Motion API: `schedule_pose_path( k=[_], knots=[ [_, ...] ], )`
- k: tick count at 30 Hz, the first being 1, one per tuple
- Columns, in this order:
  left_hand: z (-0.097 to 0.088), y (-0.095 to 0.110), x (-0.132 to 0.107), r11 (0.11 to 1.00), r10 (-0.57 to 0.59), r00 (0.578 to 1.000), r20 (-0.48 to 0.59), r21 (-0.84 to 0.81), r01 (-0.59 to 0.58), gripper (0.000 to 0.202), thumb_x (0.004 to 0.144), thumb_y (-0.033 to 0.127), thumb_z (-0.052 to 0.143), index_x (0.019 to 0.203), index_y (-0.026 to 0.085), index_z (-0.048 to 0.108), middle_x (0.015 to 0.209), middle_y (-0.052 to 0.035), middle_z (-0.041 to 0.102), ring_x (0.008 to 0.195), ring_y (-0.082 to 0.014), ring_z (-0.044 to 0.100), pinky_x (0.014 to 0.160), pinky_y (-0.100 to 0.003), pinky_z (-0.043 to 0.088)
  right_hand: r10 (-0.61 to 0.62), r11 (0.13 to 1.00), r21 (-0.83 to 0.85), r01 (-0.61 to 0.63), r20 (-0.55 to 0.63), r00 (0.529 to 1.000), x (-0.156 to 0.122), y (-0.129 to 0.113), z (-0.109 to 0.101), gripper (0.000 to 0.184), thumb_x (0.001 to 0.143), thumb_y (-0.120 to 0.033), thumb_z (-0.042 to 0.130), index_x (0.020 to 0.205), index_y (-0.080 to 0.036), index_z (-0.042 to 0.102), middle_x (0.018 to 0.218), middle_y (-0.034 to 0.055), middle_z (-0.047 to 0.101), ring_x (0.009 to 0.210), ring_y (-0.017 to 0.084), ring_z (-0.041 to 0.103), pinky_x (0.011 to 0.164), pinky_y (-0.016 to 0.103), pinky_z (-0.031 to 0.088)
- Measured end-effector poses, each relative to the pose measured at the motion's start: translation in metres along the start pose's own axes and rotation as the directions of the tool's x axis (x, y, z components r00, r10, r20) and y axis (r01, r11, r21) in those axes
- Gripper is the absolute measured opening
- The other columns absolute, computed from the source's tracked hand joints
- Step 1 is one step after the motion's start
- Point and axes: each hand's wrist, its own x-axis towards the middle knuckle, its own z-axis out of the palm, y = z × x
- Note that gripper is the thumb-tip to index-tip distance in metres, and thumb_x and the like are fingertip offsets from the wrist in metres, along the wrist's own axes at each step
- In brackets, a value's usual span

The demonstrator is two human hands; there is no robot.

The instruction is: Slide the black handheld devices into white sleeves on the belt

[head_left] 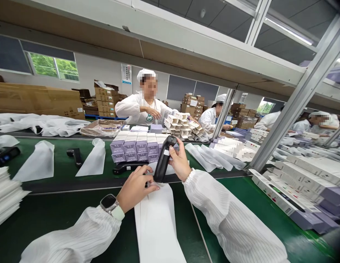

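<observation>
One device [162, 162], gripped by the right hand [181, 162] at twelve o'clock of the sleeve [157, 226], looked not yet inside; left hand [135, 187] touched sleeve top, couldn't tell if pinching. Second device [76, 156] lay unsleeved, ten o'clock.

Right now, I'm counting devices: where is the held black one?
Near the head view's centre, the black handheld device is in the right hand, just above the white pouch.
</observation>
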Motion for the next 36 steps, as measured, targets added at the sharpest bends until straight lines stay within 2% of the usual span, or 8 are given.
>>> schedule_pose_path(
  k=[6,15,20,23,28,31,34,36],
  knots=[
    [0.000,0.006,0.000,0.998,0.041,0.999,0.016,0.046,-0.041,0.026,0.069,0.039,0.053,0.054,0.018,0.055,0.096,-0.0010,0.047,0.090,-0.0215,0.041,0.075,-0.033,0.032,-0.140,0.990,-0.026,0.139,-0.081,0.987,-0.002,-0.016,-0.001,0.044,0.074,-0.036,0.046,0.113,-0.034,0.027,0.092,0.0006,0.047,0.071,0.011,0.050,0.052,0.020,0.045],
    [-0.003,0.012,0.004,0.997,-0.004,1.000,0.007,-0.075,0.004,0.030,0.066,0.043,0.055,0.050,0.018,0.057,0.097,-0.0016,0.046,0.093,-0.0223,0.039,0.080,-0.033,0.032,0.026,0.995,-0.103,-0.015,0.100,0.995,-0.009,-0.002,-0.005,0.043,0.071,-0.039,0.051,0.109,-0.031,0.032,0.077,-0.0015,0.048,0.059,0.009,0.047,0.051,0.020,0.042],
    [-0.010,0.011,0.014,0.957,-0.189,0.979,-0.076,-0.236,0.167,0.034,0.067,0.047,0.050,0.052,0.018,0.057,0.102,-0.0016,0.041,0.100,-0.0229,0.037,0.090,-0.032,0.027,0.254,0.957,-0.267,-0.112,0.585,0.770,-0.008,-0.005,-0.026,0.053,0.059,-0.033,0.065,0.104,-0.025,0.039,0.085,-0.0008,0.049,0.077,0.010,0.048,0.068,0.024,0.040],
    [-0.013,0.014,0.016,0.932,-0.224,0.973,-0.049,-0.303,0.199,0.034,0.068,0.048,0.049,0.055,0.018,0.056,0.105,-0.0020,0.039,0.104,-0.0230,0.035,0.090,-0.031,0.028,0.325,0.937,-0.314,-0.155,0.615,0.718,-0.013,0.001,-0.034,0.062,0.049,-0.025,0.072,0.103,-0.024,0.042,0.097,0.0006,0.047,0.094,0.012,0.043,0.077,0.026,0.036],
    [-0.013,0.019,0.020,0.910,-0.207,0.978,0.036,-0.361,0.206,0.038,0.072,0.050,0.043,0.058,0.017,0.055,0.105,-0.0030,0.040,0.100,-0.0216,0.039,0.082,-0.028,0.035,0.414,0.899,-0.213,-0.382,0.699,0.583,-0.044,0.024,-0.024,0.036,0.052,-0.031,0.069,0.081,-0.013,0.056,0.080,0.0016,0.053,0.078,0.013,0.051,0.072,0.028,0.040],
    [-0.010,0.020,0.019,0.915,-0.155,0.987,0.033,-0.373,0.156,0.033,0.075,0.048,0.039,0.071,0.020,0.056,0.101,-0.0018,0.043,0.094,-0.0184,0.043,0.081,-0.025,0.036,0.429,0.892,-0.108,-0.438,0.501,0.751,-0.051,0.015,-0.031,0.036,0.054,-0.042,0.066,0.068,-0.011,0.057,0.066,0.0017,0.054,0.060,0.012,0.052,0.062,0.028,0.042],
    [-0.004,0.015,0.013,0.901,-0.168,0.979,0.117,-0.383,0.201,0.037,0.077,0.047,0.035,0.106,0.026,0.043,0.100,-0.0023,0.044,0.090,-0.0171,0.045,0.075,-0.025,0.038,0.218,0.960,-0.194,-0.204,0.055,0.974,-0.031,-0.025,-0.075,0.036,0.064,-0.046,0.056,0.074,-0.012,0.055,0.066,0.0039,0.056,0.056,0.013,0.052,0.056,0.028,0.042],
    [0.000,0.008,0.008,0.897,-0.230,0.946,0.229,-0.326,0.297,0.044,0.073,0.050,0.037,0.108,0.024,0.039,0.094,-0.0037,0.046,0.085,-0.0183,0.046,0.068,-0.025,0.039,-0.156,0.920,-0.389,0.051,-0.244,0.957,-0.006,-0.051,-0.118,0.039,0.074,-0.049,0.039,0.086,-0.015,0.052,0.075,0.0046,0.056,0.063,0.014,0.052,0.059,0.028,0.042]
  ],
)
